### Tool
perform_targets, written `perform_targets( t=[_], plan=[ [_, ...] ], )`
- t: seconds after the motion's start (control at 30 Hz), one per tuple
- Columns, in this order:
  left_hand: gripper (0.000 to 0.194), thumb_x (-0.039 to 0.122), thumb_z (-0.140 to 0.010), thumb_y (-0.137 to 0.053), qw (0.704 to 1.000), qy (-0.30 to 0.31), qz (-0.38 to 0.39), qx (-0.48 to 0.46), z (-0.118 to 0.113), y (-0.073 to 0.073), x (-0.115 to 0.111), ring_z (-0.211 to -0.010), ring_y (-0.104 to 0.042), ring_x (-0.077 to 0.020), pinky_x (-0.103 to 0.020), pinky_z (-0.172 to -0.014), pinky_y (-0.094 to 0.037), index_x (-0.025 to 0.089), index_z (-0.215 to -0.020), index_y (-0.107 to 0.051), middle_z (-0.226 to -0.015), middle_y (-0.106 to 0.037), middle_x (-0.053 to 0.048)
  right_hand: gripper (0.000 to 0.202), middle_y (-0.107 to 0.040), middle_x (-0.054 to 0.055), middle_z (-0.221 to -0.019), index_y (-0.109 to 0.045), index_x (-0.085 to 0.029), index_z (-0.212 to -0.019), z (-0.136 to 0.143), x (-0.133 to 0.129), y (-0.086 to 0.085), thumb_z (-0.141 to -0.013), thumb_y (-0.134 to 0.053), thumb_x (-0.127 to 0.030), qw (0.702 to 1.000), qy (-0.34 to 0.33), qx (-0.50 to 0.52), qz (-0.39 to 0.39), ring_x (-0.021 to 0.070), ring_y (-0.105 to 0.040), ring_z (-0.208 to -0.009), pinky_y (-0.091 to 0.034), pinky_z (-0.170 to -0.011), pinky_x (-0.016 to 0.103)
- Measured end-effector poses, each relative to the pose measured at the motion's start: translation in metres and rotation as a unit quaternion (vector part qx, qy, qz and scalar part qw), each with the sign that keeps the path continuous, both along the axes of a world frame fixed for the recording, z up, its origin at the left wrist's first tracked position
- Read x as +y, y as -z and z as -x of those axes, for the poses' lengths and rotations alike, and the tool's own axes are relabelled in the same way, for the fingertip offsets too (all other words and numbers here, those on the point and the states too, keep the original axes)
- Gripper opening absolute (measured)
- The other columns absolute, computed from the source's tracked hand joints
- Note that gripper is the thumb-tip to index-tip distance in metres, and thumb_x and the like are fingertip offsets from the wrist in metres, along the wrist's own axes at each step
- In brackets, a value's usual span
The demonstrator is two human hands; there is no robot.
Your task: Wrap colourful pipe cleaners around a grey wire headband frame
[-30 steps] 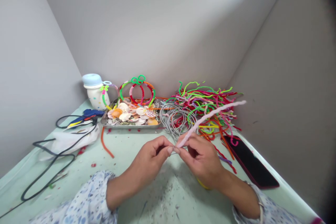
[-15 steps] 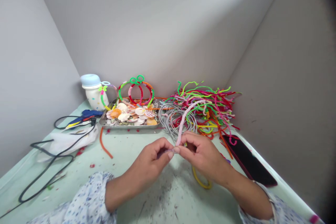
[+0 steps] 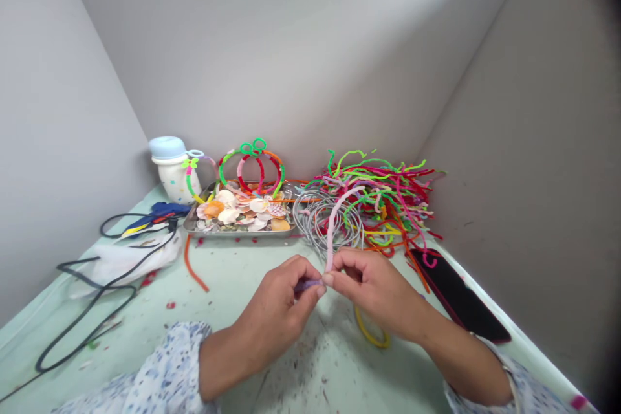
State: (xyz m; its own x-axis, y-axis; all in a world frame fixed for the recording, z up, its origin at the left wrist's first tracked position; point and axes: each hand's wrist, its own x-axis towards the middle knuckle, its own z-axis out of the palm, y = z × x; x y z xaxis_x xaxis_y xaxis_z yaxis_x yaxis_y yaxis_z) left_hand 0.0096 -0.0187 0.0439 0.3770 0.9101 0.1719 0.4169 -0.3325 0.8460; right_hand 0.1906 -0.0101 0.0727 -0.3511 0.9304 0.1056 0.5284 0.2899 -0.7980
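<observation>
With thumb and fingers pinched together, my left hand [image 3: 279, 307] grips a purple pipe cleaner [image 3: 305, 284], most of it hidden in the palm. My right hand [image 3: 381, 291] pinches the lower end of a pale pink pipe cleaner [image 3: 332, 229], which rises from the fingertips and bends over to the right. Both sets of fingertips nearly meet, and I cannot tell how the pink and purple pieces are joined there. Below my right hand a yellow pipe cleaner loop [image 3: 371, 336] hangs or lies, partly hidden.
A metal tray [image 3: 242, 233] of seashells stands behind, with pipe cleaner hoops [image 3: 280, 171] upright on it. To the right are coiled grey wire [image 3: 310, 233], a heap of coloured pipe cleaners [image 3: 388, 174] and a dark phone [image 3: 466, 304]. A glue gun [image 3: 165, 210], black cable [image 3: 72, 336] and white bottle [image 3: 177, 181] occupy the left.
The pink pipe cleaner's free end has swung left and stands straighter. More purple now shows at my left fingertips, which have tilted slightly; both hands otherwise hold their place.
</observation>
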Motion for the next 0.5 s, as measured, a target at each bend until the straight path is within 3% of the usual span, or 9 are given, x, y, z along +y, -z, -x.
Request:
perform_targets(
  t=[0.23,0.5],
  plan=[
    [0.011,0.026,-0.088,-0.053,1.000,0.010,-0.003,-0.007,-0.0008,0.0021,-0.0008,-0.068,-0.052,-0.0147,-0.026,-0.061,-0.039,0.017,-0.083,-0.058,-0.074,-0.058,-0.001,0.017,-0.047,-0.005,-0.059,-0.059,-0.019,-0.067,-0.0010,0.0004,0.0003,-0.082,-0.058,-0.026,0.997,-0.007,0.032,0.067,0.0110,-0.040,-0.056,-0.031,-0.052,0.023],
    [0.013,0.025,-0.088,-0.051,1.000,0.009,-0.017,0.002,-0.0021,0.0006,-0.0042,-0.064,-0.049,-0.0137,-0.025,-0.057,-0.037,0.017,-0.079,-0.055,-0.072,-0.054,0.000,0.016,-0.046,-0.005,-0.059,-0.058,-0.019,-0.066,-0.0012,-0.0019,0.0013,-0.081,-0.058,-0.025,0.997,-0.013,0.032,0.069,0.0108,-0.039,-0.056,-0.029,-0.052,0.023]
  ],
)
